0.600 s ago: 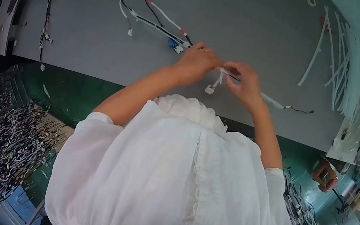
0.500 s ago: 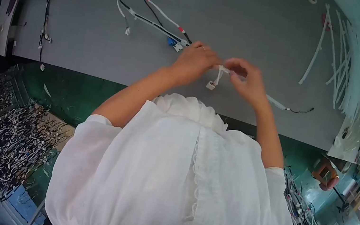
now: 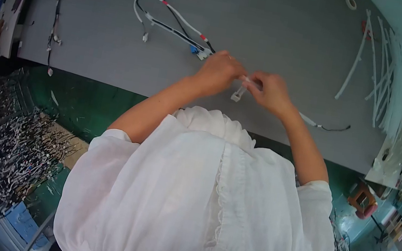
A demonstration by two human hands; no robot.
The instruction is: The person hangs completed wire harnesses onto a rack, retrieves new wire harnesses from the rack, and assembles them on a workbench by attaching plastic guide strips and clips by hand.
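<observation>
A wire harness (image 3: 167,28) with black cables, white sleeving and red tape marks lies across the table and runs into my hands. My left hand (image 3: 219,75) is closed round it near the middle. Close beside it, my right hand (image 3: 270,93) pinches the white section, thumb and forefinger together; the exact grip point is partly hidden. A white connector (image 3: 236,98) on a short branch hangs below, between the hands. Left of my left hand are a blue connector (image 3: 194,49) and a white one. The harness's thin black end (image 3: 337,129) emerges beyond my right forearm.
White strips (image 3: 381,77) lie in a bundle at the table's right side, with a tape roll (image 3: 350,3) farther back. Another dark harness (image 3: 58,9) stretches along the left. Heaps of cables (image 3: 11,162) sit below the grey table (image 3: 283,27). A person's arm shows at far left.
My right hand's fingers have closed in on the white section, where they were more spread before. The hands are slightly nearer each other. The whole view has shifted a little.
</observation>
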